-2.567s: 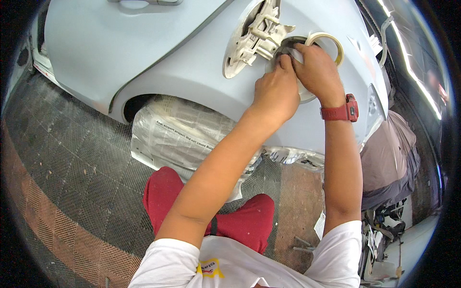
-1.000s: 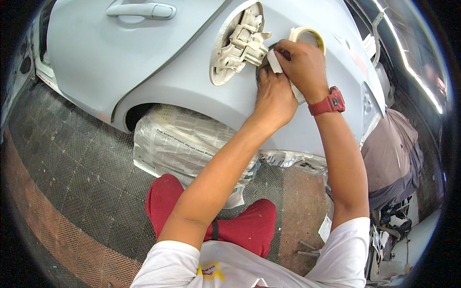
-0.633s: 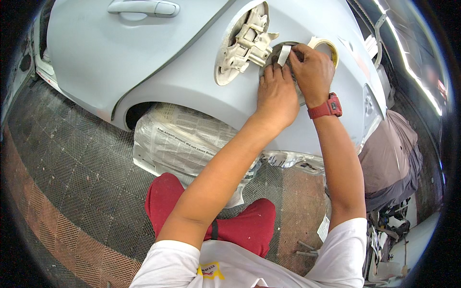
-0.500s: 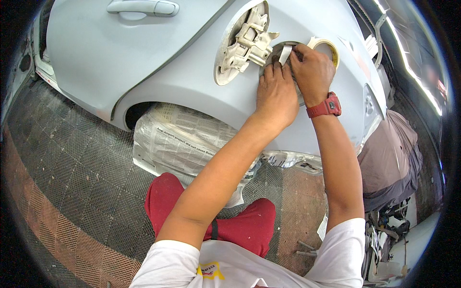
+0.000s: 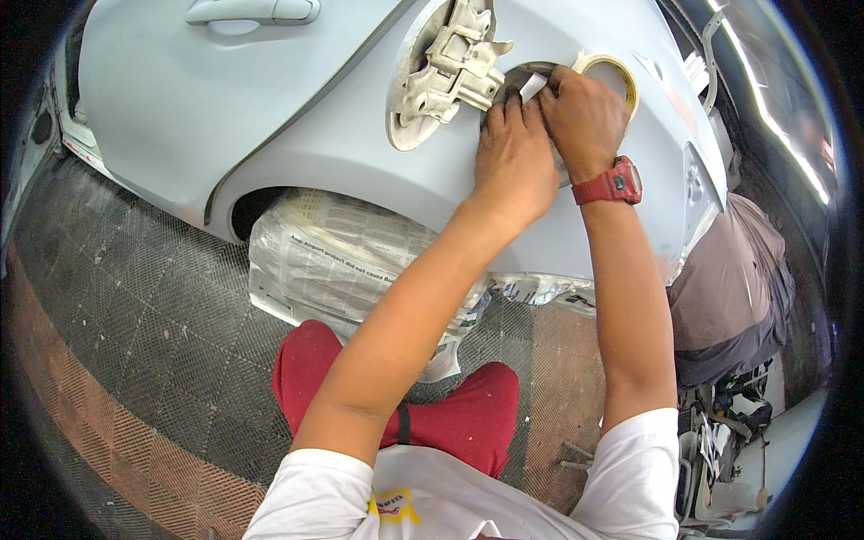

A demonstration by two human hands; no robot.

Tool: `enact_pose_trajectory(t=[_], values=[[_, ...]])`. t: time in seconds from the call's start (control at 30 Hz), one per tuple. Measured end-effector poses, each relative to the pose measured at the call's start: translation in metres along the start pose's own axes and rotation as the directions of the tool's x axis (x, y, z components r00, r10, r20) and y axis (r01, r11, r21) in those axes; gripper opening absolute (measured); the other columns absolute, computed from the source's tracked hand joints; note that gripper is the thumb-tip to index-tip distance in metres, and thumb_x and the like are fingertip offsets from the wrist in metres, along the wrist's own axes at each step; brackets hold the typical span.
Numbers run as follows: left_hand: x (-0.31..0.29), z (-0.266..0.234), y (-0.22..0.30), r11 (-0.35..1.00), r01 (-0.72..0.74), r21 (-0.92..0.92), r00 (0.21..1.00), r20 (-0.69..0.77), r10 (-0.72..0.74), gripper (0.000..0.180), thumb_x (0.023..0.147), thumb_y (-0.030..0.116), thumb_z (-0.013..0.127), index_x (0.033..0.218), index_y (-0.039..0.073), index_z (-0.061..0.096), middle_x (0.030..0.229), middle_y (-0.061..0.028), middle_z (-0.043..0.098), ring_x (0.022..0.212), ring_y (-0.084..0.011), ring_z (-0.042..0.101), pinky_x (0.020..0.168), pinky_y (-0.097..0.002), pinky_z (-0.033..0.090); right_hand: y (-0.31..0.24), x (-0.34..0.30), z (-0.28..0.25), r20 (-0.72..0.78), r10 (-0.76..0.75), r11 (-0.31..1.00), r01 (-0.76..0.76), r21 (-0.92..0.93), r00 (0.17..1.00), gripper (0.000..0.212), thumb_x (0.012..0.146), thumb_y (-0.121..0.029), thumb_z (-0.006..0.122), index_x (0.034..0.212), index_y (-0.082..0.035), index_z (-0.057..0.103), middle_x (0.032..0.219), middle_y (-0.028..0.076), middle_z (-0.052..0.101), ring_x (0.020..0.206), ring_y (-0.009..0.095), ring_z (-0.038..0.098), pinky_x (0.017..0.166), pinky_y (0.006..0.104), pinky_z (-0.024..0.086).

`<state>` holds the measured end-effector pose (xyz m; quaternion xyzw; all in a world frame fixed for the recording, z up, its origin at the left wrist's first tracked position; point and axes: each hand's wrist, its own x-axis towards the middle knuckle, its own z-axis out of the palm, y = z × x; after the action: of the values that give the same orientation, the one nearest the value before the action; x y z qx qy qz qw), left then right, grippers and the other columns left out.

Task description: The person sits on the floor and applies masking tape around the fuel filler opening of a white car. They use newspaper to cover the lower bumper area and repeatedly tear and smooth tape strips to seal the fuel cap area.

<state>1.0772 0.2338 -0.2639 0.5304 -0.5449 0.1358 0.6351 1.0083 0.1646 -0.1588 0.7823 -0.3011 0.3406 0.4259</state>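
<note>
Both hands are at the round fuel filler recess (image 5: 531,70) in a light grey car panel. A short strip of pale masking tape (image 5: 533,87) shows between my fingertips. My right hand (image 5: 587,121), with a red watch (image 5: 619,183) on its wrist, is closed, thumb and curled fingers at the strip's edge. My left hand (image 5: 515,162) reaches flat into the recess, fingers stretched out and their tips against its inside, next to the strip. A masking tape roll (image 5: 625,74) sits just beyond my right knuckles; whether it rests on the panel is hidden. The hinged fuel door (image 5: 445,76) stands open at the left.
Newspaper and clear plastic (image 5: 333,247) cover the wheel below the arch. A door handle (image 5: 252,11) is at upper left. A brown-grey cover (image 5: 729,279) drapes something at the right, with clutter (image 5: 729,423) below it. Grid tiles (image 5: 144,279) form the floor.
The car sits slightly higher and further left in view. The tape strip leans further over between my fingers. Both hands stay at the recess.
</note>
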Motion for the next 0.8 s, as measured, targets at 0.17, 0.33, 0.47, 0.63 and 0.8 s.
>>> enact_pose_trajectory(t=[0.17,0.33,0.47,0.63,0.8], values=[[0.004,0.000,-0.001,0.997,0.047,-0.054,0.998,0.052,-0.044,0.061,0.089,0.002,0.069,0.144,-0.020,0.052,0.150,-0.0390,0.054,0.142,-0.0522,0.051,0.126,-0.0584,0.039,0.014,-0.006,-0.019,-0.105,-0.050,0.990,0.063,0.125,0.993,0.014,0.098,-0.030,0.078,0.101,-0.017,0.079,0.078,0.012,0.075,0.073,0.037,0.076,0.065,0.0517,0.057],[0.004,0.005,0.002,0.998,0.066,-0.015,0.998,0.008,-0.065,0.064,0.092,0.001,0.066,0.149,-0.020,0.048,0.157,-0.0396,0.049,0.148,-0.0543,0.047,0.130,-0.0594,0.036,0.047,-0.009,-0.036,-0.215,-0.391,0.915,0.404,0.018,0.895,0.022,0.093,-0.016,0.081,0.114,-0.024,0.081,0.096,0.004,0.077,0.089,0.028,0.076,0.090,0.0519,0.053],[0.008,0.008,0.002,0.995,0.063,-0.071,0.997,0.052,-0.059,0.063,0.097,0.004,0.061,0.153,-0.019,0.045,0.159,-0.0396,0.048,0.151,-0.0559,0.043,0.132,-0.0601,0.034,0.069,0.003,-0.026,-0.190,-0.621,0.783,0.612,-0.111,0.760,0.033,0.090,-0.015,0.080,0.119,-0.029,0.083,0.125,-0.001,0.073,0.114,0.021,0.071,0.114,0.0520,0.043],[0.015,0.011,-0.003,0.991,0.065,-0.118,0.998,-0.001,-0.066,0.063,0.099,0.012,0.059,0.151,-0.020,0.045,0.154,-0.0411,0.050,0.147,-0.0562,0.046,0.130,-0.0604,0.035,0.077,0.009,-0.008,-0.240,-0.698,0.711,0.692,-0.121,0.675,0.029,0.092,-0.025,0.079,0.119,-0.034,0.084,0.146,-0.006,0.068,0.134,0.020,0.061,0.128,0.0522,0.034],[0.014,0.014,-0.004,0.989,0.074,-0.124,0.996,-0.034,-0.079,0.066,0.099,0.013,0.058,0.153,-0.021,0.044,0.152,-0.0422,0.051,0.145,-0.0578,0.046,0.128,-0.0619,0.036,0.061,0.016,0.010,-0.352,-0.649,0.757,0.619,-0.210,0.674,0.021,0.092,-0.034,0.080,0.112,-0.030,0.081,0.153,-0.015,0.059,0.141,0.017,0.049,0.132,0.0456,0.030]])
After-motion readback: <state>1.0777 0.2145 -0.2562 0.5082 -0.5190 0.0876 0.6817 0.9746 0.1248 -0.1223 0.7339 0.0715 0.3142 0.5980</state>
